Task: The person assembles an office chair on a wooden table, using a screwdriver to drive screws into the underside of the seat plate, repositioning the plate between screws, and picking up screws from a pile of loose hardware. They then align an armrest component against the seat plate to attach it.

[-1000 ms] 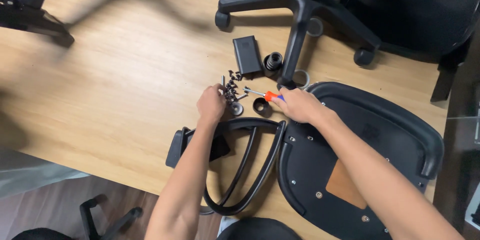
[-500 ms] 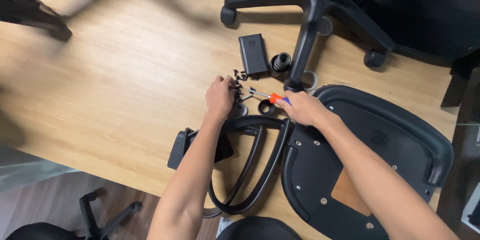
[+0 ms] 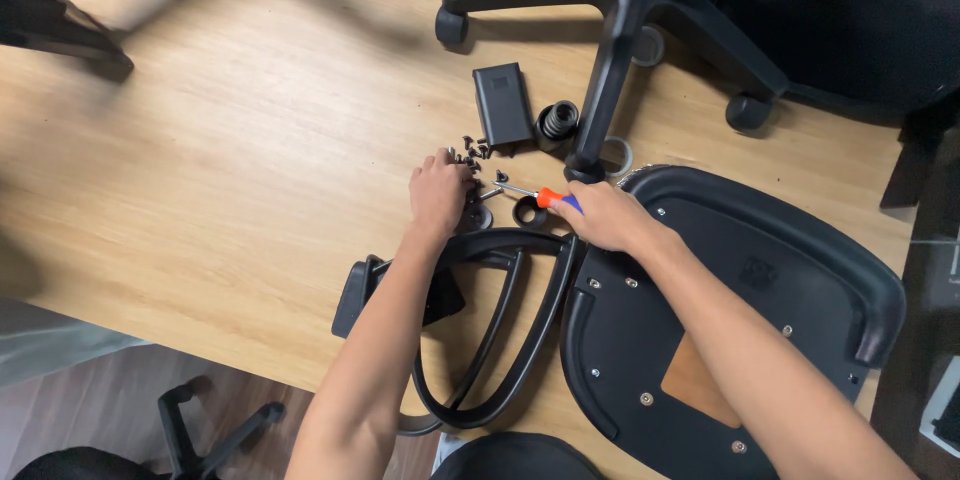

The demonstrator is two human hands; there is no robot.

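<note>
My left hand [image 3: 438, 192] rests fingers-down on a small pile of black screws [image 3: 474, 151] on the wooden floor; whether it grips one I cannot tell. My right hand [image 3: 602, 217] holds a screwdriver [image 3: 533, 196] with an orange and blue handle, its metal shaft pointing left toward the screws. Just below both hands lies a black chair armrest [image 3: 500, 325], a curved loop with a pad at its left end. Under my right forearm sits the upturned black chair seat [image 3: 770, 280], with screws in its underside.
A black five-star chair base with castors [image 3: 610, 15] stands beyond the hands. Next to it lie a flat black rectangular part [image 3: 501, 103], a black ribbed cylinder [image 3: 557, 122] and a black ring [image 3: 527, 211]. Another chair base [image 3: 200, 425] shows at the bottom left.
My left hand stays on the screw pile and my right hand keeps the screwdriver. The view has shifted slightly; the hands barely moved.
</note>
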